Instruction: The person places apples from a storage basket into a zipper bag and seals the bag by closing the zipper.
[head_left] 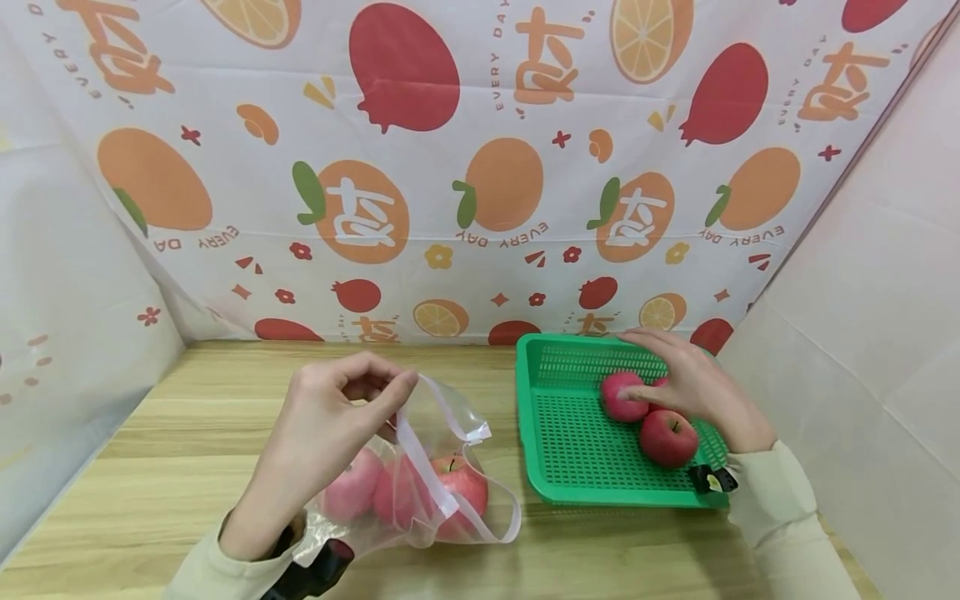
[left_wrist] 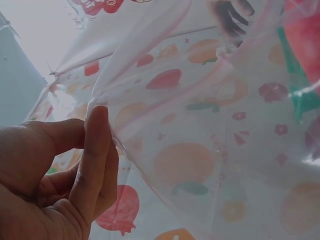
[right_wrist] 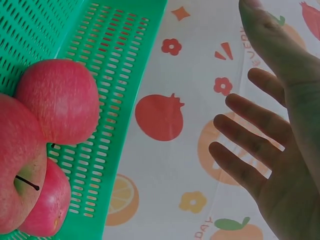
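Note:
My left hand (head_left: pixel 322 425) pinches the rim of a clear zip bag (head_left: pixel 422 471) between thumb and fingers, and the bag's mouth gapes to the right. Several red apples (head_left: pixel 352 485) lie inside it on the table. In the left wrist view, the see-through film of the bag spreads out from my fingertips (left_wrist: pixel 97 120). Over the right part of a green plastic basket (head_left: pixel 529 433) is my right hand (head_left: pixel 697 383), fingers spread and holding nothing. Three apples (head_left: pixel 670 439) sit in that basket, one partly hidden behind the hand in the head view.
A wood-grain table (head_left: pixel 195 417) carries the bag and the basket, which stand side by side. Behind them rises a fruit-printed cloth (head_left: pixel 465 292), close to the basket's far rim. Pale sheets (head_left: pixel 862 333) close off both sides.

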